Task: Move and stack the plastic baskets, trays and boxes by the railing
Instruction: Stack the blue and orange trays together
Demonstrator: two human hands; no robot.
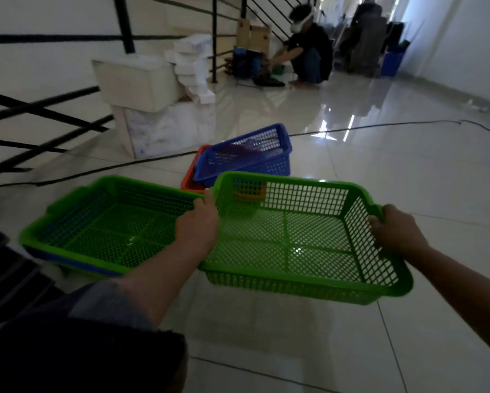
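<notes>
Hands on the near green basket (pixel 303 242), both of them. I've got my left hand (pixel 197 225) wrapped over its left rim, fingers curled down over the edge, and my right hand (pixel 397 229) gripping the handle lip on its right end, thumb inside the mesh wall. That basket sits tilted, its far-left corner higher, and I can't tell for sure whether its underside touches the tiled floor (pixel 351 165).

Just beside it on the left, a second green basket (pixel 104 225) lies flat, and I can see a blue edge (pixel 68 260) showing under its near rim, so it is sitting on top of something blue. The two green rims meet right where my left hand grips.

Beyond them, a blue basket (pixel 246 157) leans inside an orange tray (pixel 192 177), tipped up on its right side. A dark cable (pixel 96 170) runs across the tiles behind them.

Further left, the black railing (pixel 39 109) slants across, with a cream box (pixel 137 80) on a white marble-look block (pixel 170 126) and a stack of white foam pieces (pixel 192 66) against it. Far back, another person (pixel 309 49) crouches by cardboard boxes (pixel 253 34).
</notes>
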